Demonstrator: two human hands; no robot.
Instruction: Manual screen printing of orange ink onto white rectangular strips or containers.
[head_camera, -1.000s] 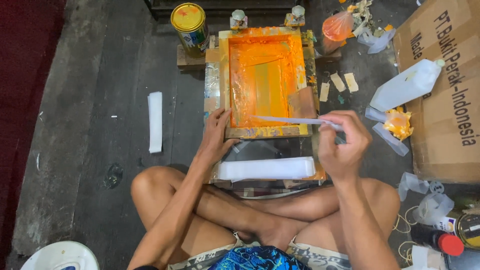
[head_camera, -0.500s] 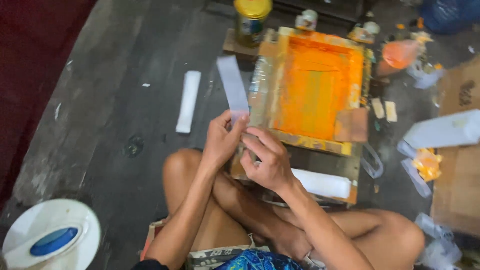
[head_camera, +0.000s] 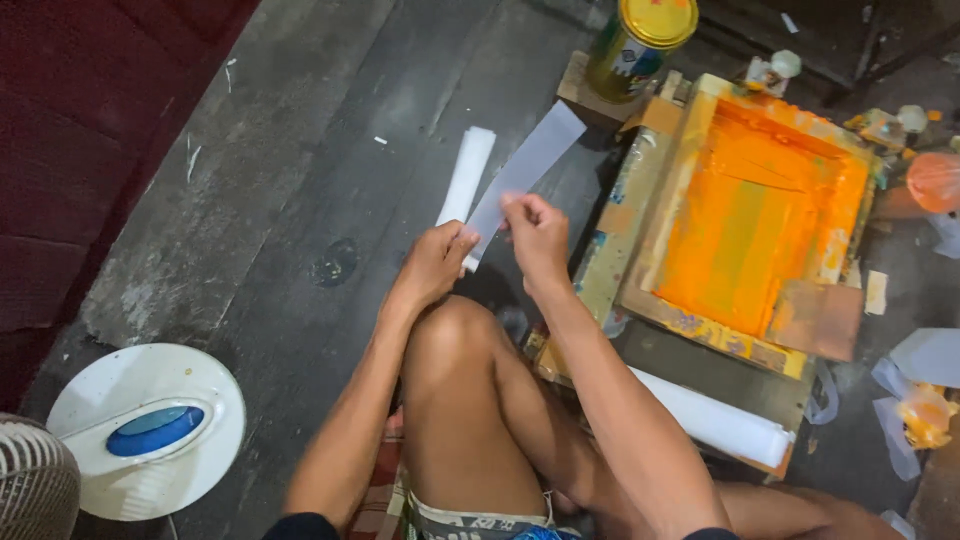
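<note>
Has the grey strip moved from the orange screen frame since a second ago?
Yes. The grey strip lay across the orange screen frame; both hands now hold it left of the frame, by the white stack.

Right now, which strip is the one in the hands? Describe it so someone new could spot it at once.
Start at the big orange-stained screen frame on the dark plank floor. Just off its near-left corner, the left hand and right hand pinch a flat pale grey strip. Unlike the whiter stack of strips lying on the floor beside it, it is lifted and slanted toward the yellow-lidded can.
</note>
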